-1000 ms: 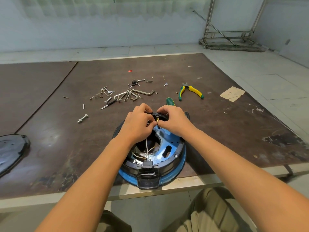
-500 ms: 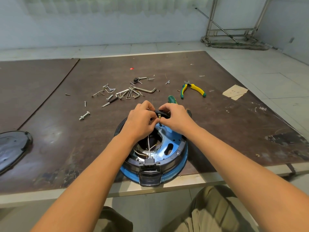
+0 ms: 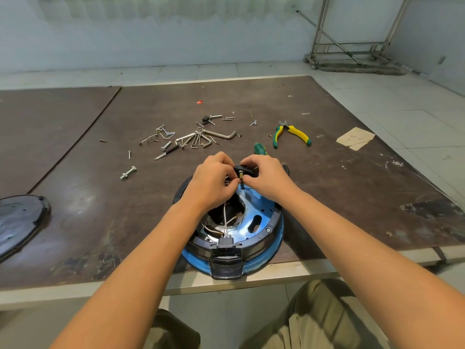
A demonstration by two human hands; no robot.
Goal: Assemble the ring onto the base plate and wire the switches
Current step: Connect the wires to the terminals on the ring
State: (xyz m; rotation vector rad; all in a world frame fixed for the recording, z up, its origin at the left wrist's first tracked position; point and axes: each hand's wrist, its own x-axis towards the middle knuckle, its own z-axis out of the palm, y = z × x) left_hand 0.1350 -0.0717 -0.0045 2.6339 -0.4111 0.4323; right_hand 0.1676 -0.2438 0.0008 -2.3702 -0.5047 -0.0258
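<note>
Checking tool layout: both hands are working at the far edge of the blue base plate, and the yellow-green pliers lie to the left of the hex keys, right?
Not quite. The head view shows the pliers lying right of the hex keys. Both hands, left and right, are at the blue base plate's far edge.

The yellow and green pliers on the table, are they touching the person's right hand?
Apart. The head view shows the pliers lying on the table farther back and to the right, with bare brown tabletop between them and the right hand.
</note>
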